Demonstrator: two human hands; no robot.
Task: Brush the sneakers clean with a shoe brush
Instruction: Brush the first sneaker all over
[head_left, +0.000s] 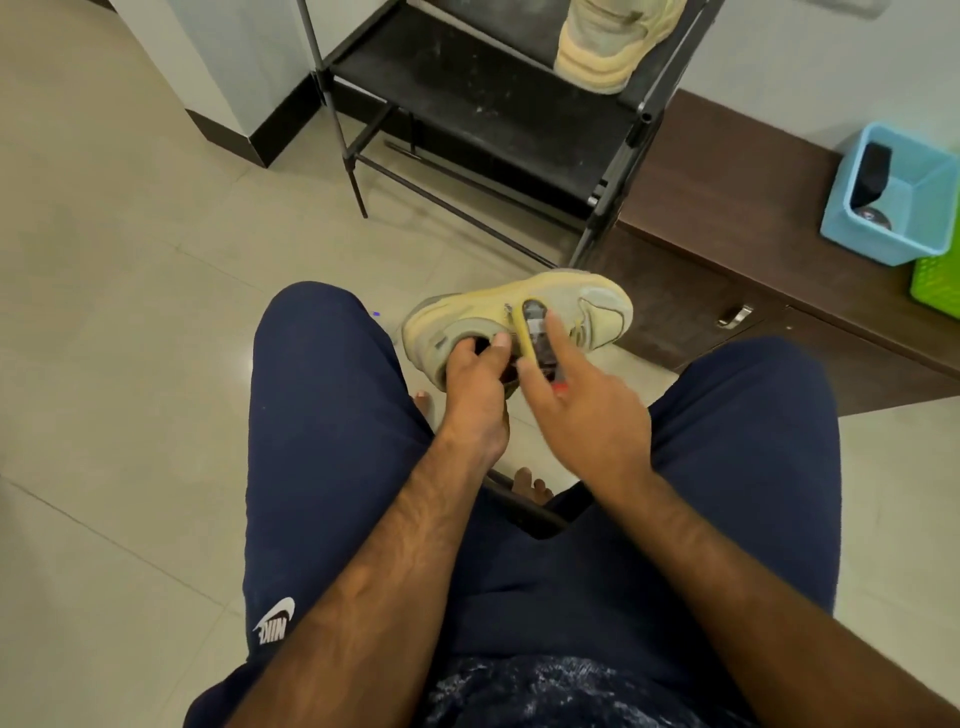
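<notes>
1 sneaker (587, 301) is held above the floor between the knees, gripped at its collar by the curled fingers of the left hand (475, 395). The shoe brush (535, 335) is pinched in the right hand (587, 415), forefinger stretched out, and pressed to the shoe's side. The task is judged well short of done, as this shoe is under the brush and the other sneaker (608, 47) waits on the shoe rack (467, 93); 2 sneakers, 1 brush and 2 hands are counted.
</notes>
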